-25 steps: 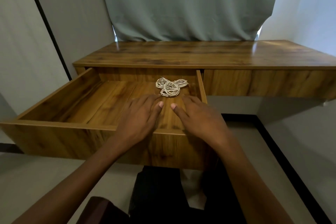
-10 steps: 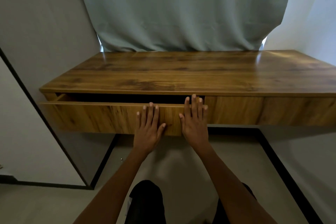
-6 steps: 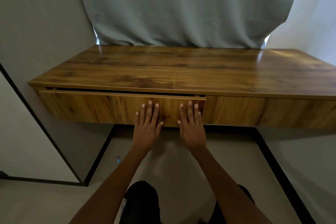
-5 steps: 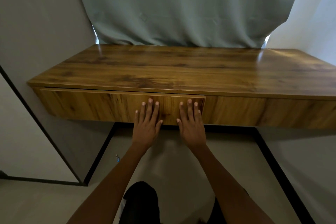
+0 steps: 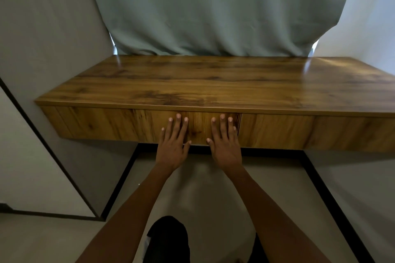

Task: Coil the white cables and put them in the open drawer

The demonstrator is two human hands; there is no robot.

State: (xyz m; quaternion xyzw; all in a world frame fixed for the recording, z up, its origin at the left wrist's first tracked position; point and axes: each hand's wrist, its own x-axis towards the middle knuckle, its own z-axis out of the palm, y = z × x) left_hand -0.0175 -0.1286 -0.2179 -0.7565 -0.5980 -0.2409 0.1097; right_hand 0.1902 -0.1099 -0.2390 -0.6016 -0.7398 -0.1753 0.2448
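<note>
Fingers (image 5: 177,126) straight and slightly fanned, flat against wood, holding nothing. Left hand (image 5: 173,145) and right hand (image 5: 225,144) side by side, both pressing the right end of the drawer front (image 5: 139,124), thumbs near its lower edge, forearms reaching up from below. Drawer now fully home: front flush under the lip of the desk top (image 5: 213,83), no dark gap left above it, whereas a second ago a slit was open along the top edge, and two and a half seconds ago the box stood pulled right out. White cables out of sight at this moment; last seen as a small bundle of loops lying on the drawer floor near its back right corner, so presumably inside still, shut away behind the panel. Judged from that, coiling done, stowing done, closing done — nothing of the task left but lifting the palms away. Little risk remaining: perhaps a slight rebound of the front once pressure eases, or a loop pinched at the back, though neither can be checked from here. Further out, a second panel (image 5: 299,130) to the right along the same face, a grey-green curtain (image 5: 213,6) hanging behind the desk, pale walls either side, and pale floor with dark edging below.
</note>
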